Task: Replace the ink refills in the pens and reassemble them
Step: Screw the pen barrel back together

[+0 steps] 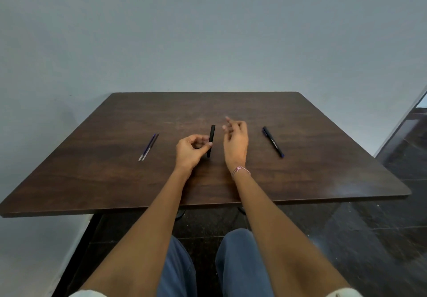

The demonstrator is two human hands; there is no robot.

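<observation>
A black pen barrel [211,132] was pinched between thumb and fingertips of the left hand [189,151]; the right hand [235,145] was held beside it, fingers loosely spread, empty. Two refills [149,146] at the left and a whole pen [273,142] at the right were judged untouched, so most work remained. The dark wooden table [323,176] was backed by a grey-blue wall [208,31].

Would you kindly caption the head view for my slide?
Left hand pinches a black pen; right hand open; refills and second pen on table.

A dark wooden table [300,176] stands against a grey-blue wall [208,31].
</observation>
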